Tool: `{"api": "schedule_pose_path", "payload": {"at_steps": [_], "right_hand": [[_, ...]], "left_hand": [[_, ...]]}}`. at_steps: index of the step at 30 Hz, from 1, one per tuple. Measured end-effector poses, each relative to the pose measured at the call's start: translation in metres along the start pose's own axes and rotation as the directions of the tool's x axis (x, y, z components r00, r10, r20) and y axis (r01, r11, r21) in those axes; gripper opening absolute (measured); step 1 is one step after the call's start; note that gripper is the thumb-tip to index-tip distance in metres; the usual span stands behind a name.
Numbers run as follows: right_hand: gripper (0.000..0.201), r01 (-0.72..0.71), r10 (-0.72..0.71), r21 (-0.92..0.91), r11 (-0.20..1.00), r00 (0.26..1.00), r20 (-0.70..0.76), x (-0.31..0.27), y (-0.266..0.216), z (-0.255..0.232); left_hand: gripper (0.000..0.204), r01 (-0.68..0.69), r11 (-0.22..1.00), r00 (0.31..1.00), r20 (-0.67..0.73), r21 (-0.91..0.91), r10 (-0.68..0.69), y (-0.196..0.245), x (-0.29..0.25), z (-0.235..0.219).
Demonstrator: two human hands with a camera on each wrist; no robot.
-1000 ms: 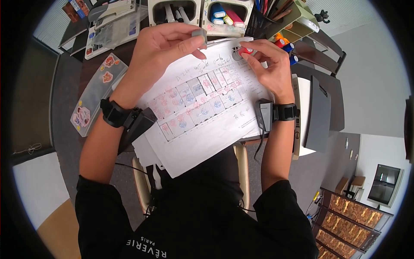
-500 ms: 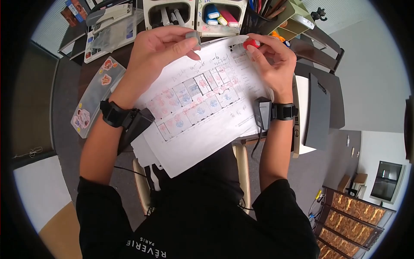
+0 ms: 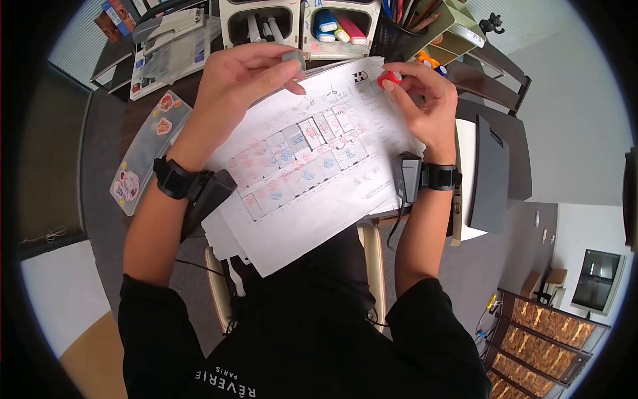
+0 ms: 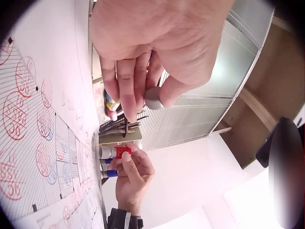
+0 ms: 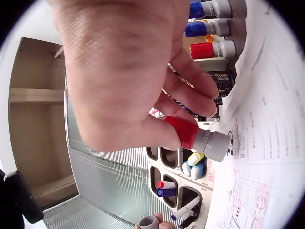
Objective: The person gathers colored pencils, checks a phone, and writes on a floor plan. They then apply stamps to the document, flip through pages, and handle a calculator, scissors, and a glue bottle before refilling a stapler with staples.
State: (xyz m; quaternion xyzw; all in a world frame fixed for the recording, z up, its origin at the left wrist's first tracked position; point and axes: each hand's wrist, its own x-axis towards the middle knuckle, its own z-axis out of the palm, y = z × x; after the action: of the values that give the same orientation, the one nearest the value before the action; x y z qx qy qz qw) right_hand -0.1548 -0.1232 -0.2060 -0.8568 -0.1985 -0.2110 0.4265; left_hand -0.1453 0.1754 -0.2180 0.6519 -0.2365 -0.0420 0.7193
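My left hand (image 3: 239, 80), over the upper left of the printed sheets, pinches a small grey cap (image 3: 293, 60) between thumb and fingertips. The cap's hollow end shows in the right wrist view. My right hand (image 3: 428, 106) grips a round stamp (image 5: 183, 131) by its red handle, thumb on one side and fingers on the other. Its grey end points down, close over the top right of the paper (image 3: 319, 233) near a black printed logo (image 3: 359, 77). That sheet carries a floor-plan drawing with red and blue round stamp marks and handwriting.
Behind the paper stand white holders (image 3: 260, 41) with markers and highlighters. More red and blue stamps (image 5: 209, 28) stand at the back right beside a mesh pen cup (image 3: 395, 40). A stickered clear case (image 3: 143, 166) lies on the left; a grey device (image 3: 488, 173) is on the right.
My right hand has drawn the stamp a little to the right, uncovering the printed logo, and turned it more upright. My left hand keeps the grey cap in nearly the same place.
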Motion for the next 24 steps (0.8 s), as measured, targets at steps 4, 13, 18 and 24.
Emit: {"api": "schedule_pose_path", "payload": {"at_steps": [4,13,18,24], "right_hand": [[0.022,0.039,-0.042,0.045,0.998,0.998,0.051,-0.0012,0.0013,-0.0054],[0.021,0.024,-0.022,0.096,0.995,1.000,-0.023,-0.0001,-0.0011,-0.0015],[0.022,0.017,-0.017,0.059,0.998,1.000,0.002,0.0003,-0.0017,-0.0030],[0.020,0.010,-0.012,0.029,1.000,0.997,0.082,-0.0010,0.0003,-0.0064]], "left_hand": [[0.032,-0.002,1.000,1.000,0.020,0.014,0.001,-0.0014,0.0007,-0.0009],[0.032,-0.009,1.000,1.000,0.029,0.021,0.008,0.0025,-0.0002,0.0035],[0.032,-0.015,1.000,1.000,0.015,0.001,0.015,-0.0001,-0.0010,0.0032],[0.033,-0.012,1.000,1.000,0.025,-0.019,0.012,0.0007,0.0000,0.0029]]}}
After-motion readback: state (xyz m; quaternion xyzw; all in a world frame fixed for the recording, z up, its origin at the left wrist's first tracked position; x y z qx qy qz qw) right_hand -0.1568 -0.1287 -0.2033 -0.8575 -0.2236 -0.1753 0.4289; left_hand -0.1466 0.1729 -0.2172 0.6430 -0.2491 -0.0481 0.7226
